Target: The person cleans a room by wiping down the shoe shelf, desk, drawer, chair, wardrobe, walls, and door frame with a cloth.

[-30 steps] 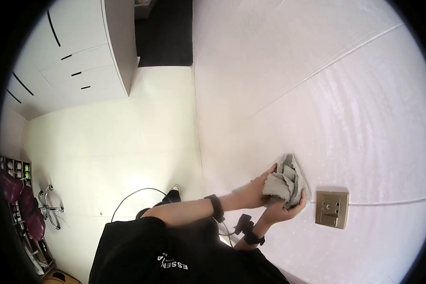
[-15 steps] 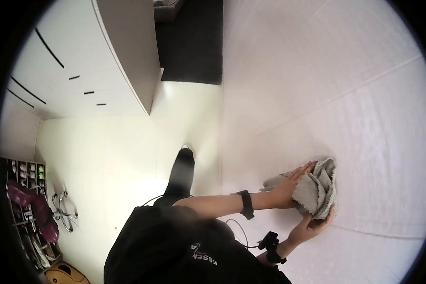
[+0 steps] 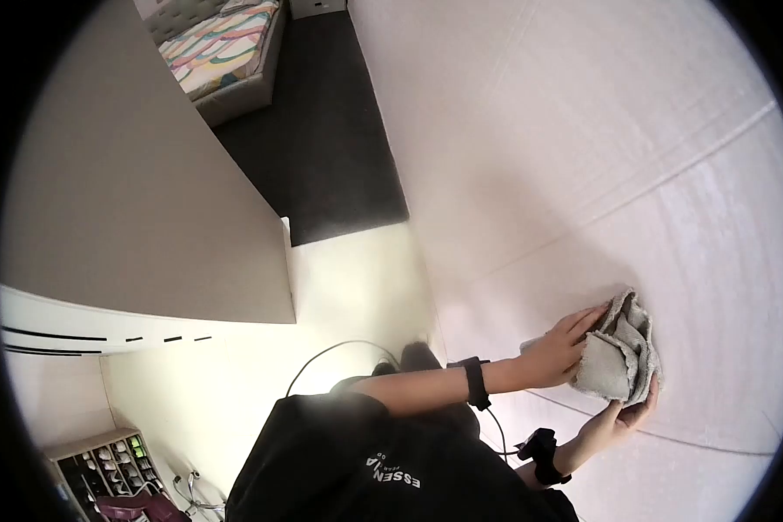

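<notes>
Against the pale wall, holding a loosely folded grey cloth in both hands. Kept at one side by nearly straight, close-set fingers of the left hand, thumb hidden; cupped at the lower edge by bent fingers of the right hand. Probably light, limp and soft, hardly slippery or fragile; best grasped through several layers, not by one loose edge. Farther out, beyond black wrist straps, to dark flooring and a patterned bed.
</notes>
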A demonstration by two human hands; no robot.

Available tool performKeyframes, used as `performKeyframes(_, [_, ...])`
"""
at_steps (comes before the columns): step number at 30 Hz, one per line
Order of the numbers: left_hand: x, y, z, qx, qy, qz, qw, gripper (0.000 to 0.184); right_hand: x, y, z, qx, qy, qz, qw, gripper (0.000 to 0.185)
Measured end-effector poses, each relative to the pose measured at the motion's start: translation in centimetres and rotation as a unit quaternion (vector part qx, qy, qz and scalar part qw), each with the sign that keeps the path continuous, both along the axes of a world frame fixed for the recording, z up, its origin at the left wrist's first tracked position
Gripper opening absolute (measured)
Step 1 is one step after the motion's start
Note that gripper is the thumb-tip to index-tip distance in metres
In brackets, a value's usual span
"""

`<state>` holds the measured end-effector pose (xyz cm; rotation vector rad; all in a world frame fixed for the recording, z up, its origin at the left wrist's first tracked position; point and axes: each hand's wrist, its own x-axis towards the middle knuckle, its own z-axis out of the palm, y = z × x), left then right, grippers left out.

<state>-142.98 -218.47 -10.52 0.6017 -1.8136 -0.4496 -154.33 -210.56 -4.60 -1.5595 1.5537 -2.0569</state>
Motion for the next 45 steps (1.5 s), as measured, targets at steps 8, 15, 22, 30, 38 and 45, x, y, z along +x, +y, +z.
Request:
performKeyframes(8, [9.0, 2.2, 7.0, -0.032, -0.026, -0.100, 0.994, 0.053, 6.2, -0.2, 2.5, -0.108, -0.066, 0.015, 0.992, 0.046])
performKeyframes(15, [11.4, 5.6, 17.7, 0.014, 0.014, -0.222, 0.975, 0.050, 12.4, 4.0, 12.6, -0.154, -0.022, 0.004, 0.988, 0.051])
performKeyframes(22, [18.8, 4.1, 24.3, -0.065, -0.012, -0.082, 0.994, 0.051, 19.9, 3.5, 20.8, -0.099, -0.003, -0.011, 0.995, 0.051])
performKeyframes(30, [21.5, 6.0, 25.4, -0.015, 0.004, -0.120, 0.993, 0.043, 24.9, 4.5, 22.0, -0.065, 0.013, -0.076, 0.995, 0.054])
performKeyframes(38, [24.7, 4.9, 28.9, 0.019, 0.000, -0.189, 0.982, 0.046, 27.0, 5.0, 26.6, 0.029, 0.029, -0.023, 0.999, 0.054])
performKeyframes(45, [27.8, 1.4, 28.7, 0.036, -0.048, -0.199, 0.978, 0.055, 30.0, 1.5, 27.2, 0.013, -0.006, -0.055, 0.998, 0.052])
